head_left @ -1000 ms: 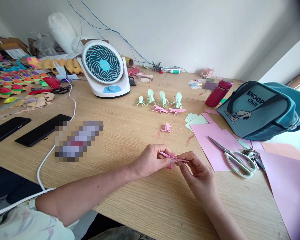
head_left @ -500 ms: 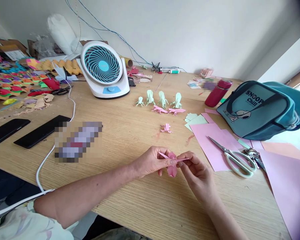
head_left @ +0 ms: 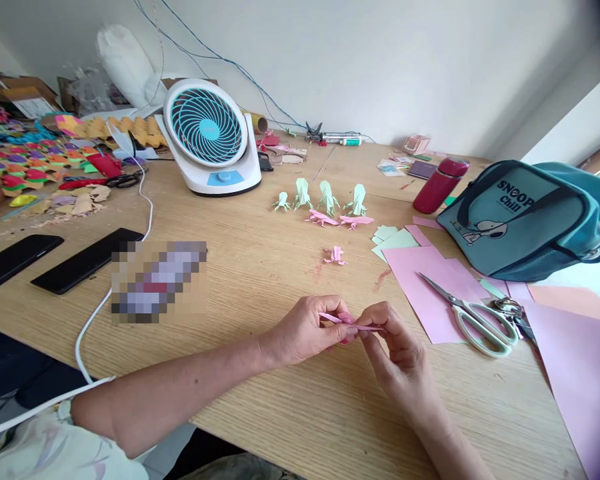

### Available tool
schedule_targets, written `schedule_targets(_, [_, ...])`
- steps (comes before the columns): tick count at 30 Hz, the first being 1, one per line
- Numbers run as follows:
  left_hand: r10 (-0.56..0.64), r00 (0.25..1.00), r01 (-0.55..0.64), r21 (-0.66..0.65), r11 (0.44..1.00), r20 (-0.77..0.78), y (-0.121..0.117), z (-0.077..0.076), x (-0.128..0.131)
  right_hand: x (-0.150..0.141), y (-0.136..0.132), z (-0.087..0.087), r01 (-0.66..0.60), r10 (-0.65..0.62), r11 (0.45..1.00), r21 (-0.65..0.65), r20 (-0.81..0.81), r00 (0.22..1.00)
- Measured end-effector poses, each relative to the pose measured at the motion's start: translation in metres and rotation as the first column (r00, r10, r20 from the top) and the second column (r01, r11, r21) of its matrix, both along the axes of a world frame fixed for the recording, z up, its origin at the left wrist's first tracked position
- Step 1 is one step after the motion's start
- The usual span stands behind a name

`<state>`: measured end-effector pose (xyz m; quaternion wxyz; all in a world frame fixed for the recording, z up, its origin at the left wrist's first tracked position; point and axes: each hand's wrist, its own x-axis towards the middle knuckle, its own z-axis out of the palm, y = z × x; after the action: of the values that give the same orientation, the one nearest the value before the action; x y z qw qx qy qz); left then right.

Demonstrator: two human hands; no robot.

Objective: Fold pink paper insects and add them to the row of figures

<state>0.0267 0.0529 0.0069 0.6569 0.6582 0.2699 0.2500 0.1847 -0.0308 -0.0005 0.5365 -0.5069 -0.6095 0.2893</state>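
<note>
Both my hands meet over the near middle of the wooden table (head_left: 260,413), pinching a small folded pink paper figure (head_left: 349,321). My left hand (head_left: 307,328) grips its left end with thumb and fingers closed. My right hand (head_left: 397,343) pinches its right end. Further back lie a small finished pink paper figure (head_left: 335,255), two flat pink ones (head_left: 339,219) and a row of several pale green folded figures (head_left: 325,197).
Scissors (head_left: 473,319) lie on pink paper sheets (head_left: 425,280) to the right, beside a teal bag (head_left: 525,220) and a red bottle (head_left: 437,185). A desk fan (head_left: 211,137) stands at the back; its white cable (head_left: 87,320) runs past two black phones (head_left: 55,257). Colourful paper clutter fills the far left.
The pink figure hung down between my fingers half a second ago; now it lies flat and horizontal again between both pinches. My hands stayed in the same place.
</note>
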Motion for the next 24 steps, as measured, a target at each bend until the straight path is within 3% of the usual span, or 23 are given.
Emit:
schedule_targets(4, [0.012, 1.0, -0.012, 0.028, 1.0, 0.012, -0.0002, 0.0013, -0.0004, -0.0013, -0.0007, 0.0031, 0.023, -0.026, 0.998, 0.05, 0.061, 0.998])
schedule_targets(17, [0.026, 0.998, -0.016, -0.154, 0.988, 0.062, 0.0002, 0.0052, 0.0008, 0.0008, 0.0003, 0.0043, 0.058, -0.113, 0.972, 0.229, 0.235, 0.965])
schedule_targets(21, [0.046, 0.997, -0.041, -0.072, 0.997, 0.062, 0.0004, 0.0049, 0.0007, -0.0002, -0.0008, 0.0048, 0.073, -0.132, 0.97, 0.233, 0.249, 0.959])
schedule_targets(24, [0.056, 0.993, -0.069, 0.126, 0.99, 0.108, 0.0003, 0.0069, -0.0006, -0.0007, -0.0012, 0.0017, 0.123, -0.162, 0.973, 0.195, 0.202, 0.966])
